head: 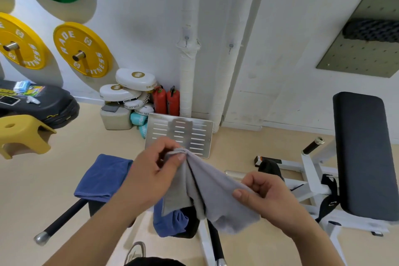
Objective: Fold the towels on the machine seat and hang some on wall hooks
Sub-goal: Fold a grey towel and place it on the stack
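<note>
Grey towel held in the air between both hands, left hand pinching bunched upper corner, right hand pinching lower edge, blue towel lying left of left hand, second blue towel beneath both hands, wall hooks well beyond hands.

matt grey cloth towel, shiny slotted metal plate, glossy yellow stool
</note>
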A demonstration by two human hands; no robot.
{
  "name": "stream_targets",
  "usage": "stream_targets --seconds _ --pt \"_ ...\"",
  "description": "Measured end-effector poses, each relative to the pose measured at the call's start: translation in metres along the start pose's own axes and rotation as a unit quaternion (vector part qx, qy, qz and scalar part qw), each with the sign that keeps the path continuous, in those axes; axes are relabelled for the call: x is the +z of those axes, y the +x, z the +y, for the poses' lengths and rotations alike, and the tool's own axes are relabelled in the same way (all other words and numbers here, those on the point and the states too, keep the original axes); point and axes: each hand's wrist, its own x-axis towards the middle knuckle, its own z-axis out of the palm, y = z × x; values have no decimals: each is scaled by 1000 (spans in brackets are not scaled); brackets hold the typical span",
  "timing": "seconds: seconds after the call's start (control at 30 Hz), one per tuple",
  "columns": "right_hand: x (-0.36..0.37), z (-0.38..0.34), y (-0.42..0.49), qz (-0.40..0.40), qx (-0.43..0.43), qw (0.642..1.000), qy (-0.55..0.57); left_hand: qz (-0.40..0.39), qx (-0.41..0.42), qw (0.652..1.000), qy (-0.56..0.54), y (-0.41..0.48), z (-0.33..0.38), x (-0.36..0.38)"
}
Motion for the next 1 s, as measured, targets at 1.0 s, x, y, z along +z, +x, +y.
stream_targets --seconds 1.0 --pt "-24 26 -22 142 43 987 66 18 -56 994 87 4 -12 -8"
